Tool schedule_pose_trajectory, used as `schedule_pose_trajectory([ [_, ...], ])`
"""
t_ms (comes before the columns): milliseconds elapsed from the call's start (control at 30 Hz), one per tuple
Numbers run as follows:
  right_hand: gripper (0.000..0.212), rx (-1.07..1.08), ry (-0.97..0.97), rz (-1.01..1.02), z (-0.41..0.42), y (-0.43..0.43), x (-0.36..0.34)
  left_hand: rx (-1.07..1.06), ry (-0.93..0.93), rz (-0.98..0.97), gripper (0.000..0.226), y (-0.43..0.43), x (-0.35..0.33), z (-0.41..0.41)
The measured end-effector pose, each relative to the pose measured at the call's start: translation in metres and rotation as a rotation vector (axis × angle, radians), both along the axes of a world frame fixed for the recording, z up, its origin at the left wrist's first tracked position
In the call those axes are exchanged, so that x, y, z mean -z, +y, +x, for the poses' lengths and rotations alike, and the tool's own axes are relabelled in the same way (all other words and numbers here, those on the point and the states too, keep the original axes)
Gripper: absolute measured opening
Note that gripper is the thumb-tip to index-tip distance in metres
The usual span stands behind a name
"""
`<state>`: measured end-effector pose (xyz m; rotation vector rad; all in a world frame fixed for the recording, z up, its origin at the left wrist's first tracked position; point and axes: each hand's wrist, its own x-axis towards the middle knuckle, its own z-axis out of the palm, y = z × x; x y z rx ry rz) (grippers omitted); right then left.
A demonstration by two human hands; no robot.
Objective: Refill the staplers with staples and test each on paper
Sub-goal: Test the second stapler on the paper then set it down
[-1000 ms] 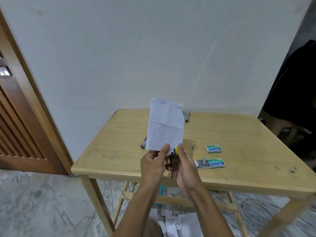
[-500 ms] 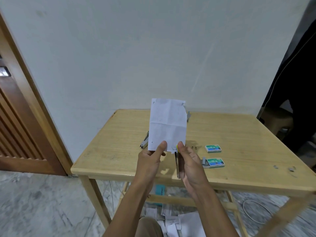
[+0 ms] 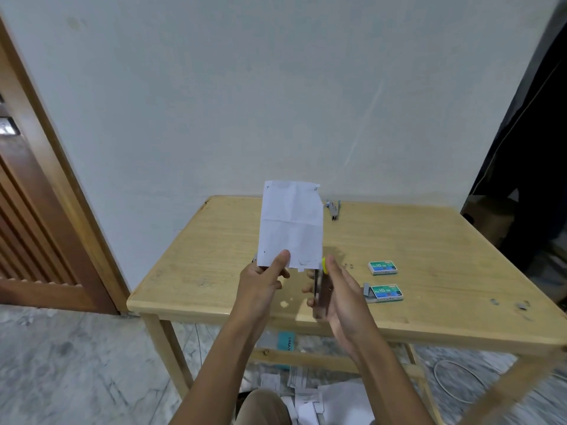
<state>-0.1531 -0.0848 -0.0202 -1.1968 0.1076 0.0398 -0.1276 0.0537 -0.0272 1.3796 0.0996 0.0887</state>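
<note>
My left hand [image 3: 262, 282] pinches the lower edge of a creased white paper [image 3: 291, 223] and holds it upright above the wooden table [image 3: 429, 240]. My right hand [image 3: 339, 294] grips a dark stapler with a yellow tip [image 3: 320, 286], held upright just right of the paper's bottom corner; I cannot tell whether it touches the paper. A grey stapler [image 3: 333, 208] lies at the table's far edge. Another stapler [image 3: 254, 259] peeks out behind the paper's left side. Two green staple boxes [image 3: 383, 267] [image 3: 385, 292] lie to the right, the nearer one slid open.
Loose staples [image 3: 348, 265] and small metal bits [image 3: 521, 305] lie on the table. Papers [image 3: 306, 391] and a teal box [image 3: 286, 345] sit on the floor under it. A wooden door [image 3: 36, 228] stands at the left, a dark shape at the right.
The stapler has come off the paper's bottom edge and now sits slightly lower and to the right. The paper has straightened a little in my left hand.
</note>
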Motion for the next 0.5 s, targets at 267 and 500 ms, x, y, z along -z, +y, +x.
schedule_pose_trajectory([
  [267, 0.032, -0.001, 0.078, -0.228, 0.008, -0.026, 0.001, -0.187, 0.147, 0.103, 0.021, 0.047, -0.002, 0.039],
  [500, 0.026, -0.049, -0.026, -0.605, 0.020, -0.041, 0.002, -0.447, 0.234, 0.954, 0.044, 0.091, 0.030, 0.092],
])
